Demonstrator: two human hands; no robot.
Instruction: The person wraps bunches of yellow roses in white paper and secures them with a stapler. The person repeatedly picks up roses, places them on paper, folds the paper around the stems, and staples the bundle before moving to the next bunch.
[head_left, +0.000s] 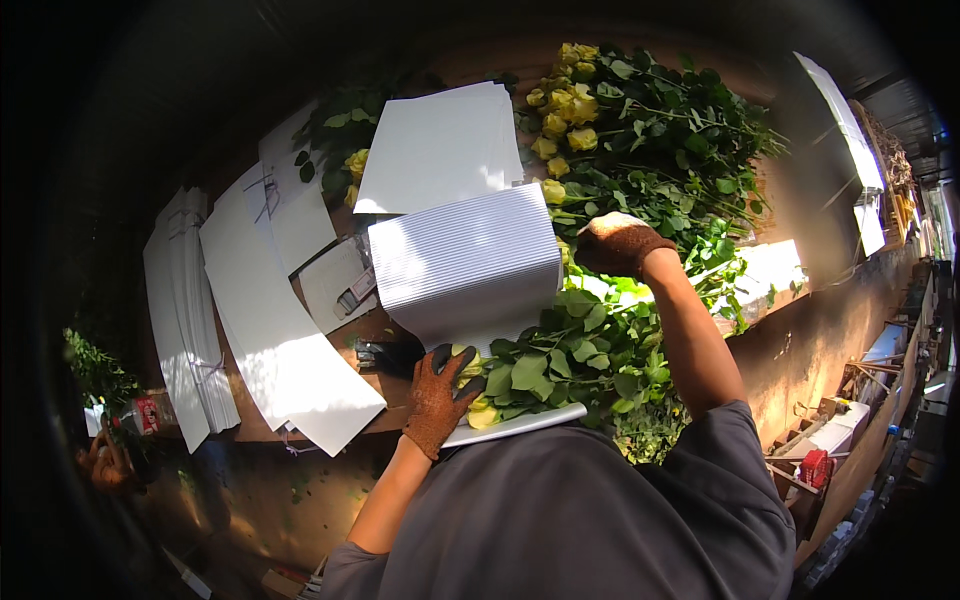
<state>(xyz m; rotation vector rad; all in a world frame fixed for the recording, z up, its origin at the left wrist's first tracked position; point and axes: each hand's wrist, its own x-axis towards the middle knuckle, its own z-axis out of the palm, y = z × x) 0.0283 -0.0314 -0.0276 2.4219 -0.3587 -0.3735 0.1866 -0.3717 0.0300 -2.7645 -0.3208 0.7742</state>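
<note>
Our left hand (pixel 437 398) wears a rough, brown knitted glove. Its fingers (pixel 462 368) are spread and pressed flat on a bunch of roses (pixel 545 365), the fingertips touching pale yellow heads (pixel 478 412) at the near end. The bunch is thick with broad, glossy green leaves and lies on a smooth white sheet (pixel 520 424) whose curved edge shows just below the fingers.

Over the bunch, just beyond the left fingertips, arches a ribbed white card (pixel 468 265), corrugated in fine parallel lines and bent like a sleeve.

Our right hand (pixel 618 243), in the same coarse glove, is curled closed at the card's far right edge; we cannot tell whether it grips the card or the stems beneath it.

Beyond the right fingers lies a heap of loose roses (pixel 640 130), small rounded yellow buds on long leafy stems.

Left of the left fingers, flat matt paper sheets (pixel 275 330) fan over a worn wooden bench (pixel 810 350). A stack of narrow strips (pixel 185 310) lies farther left. Just beside the left thumb sits a small dark tool (pixel 385 353), too shadowed to make out.
</note>
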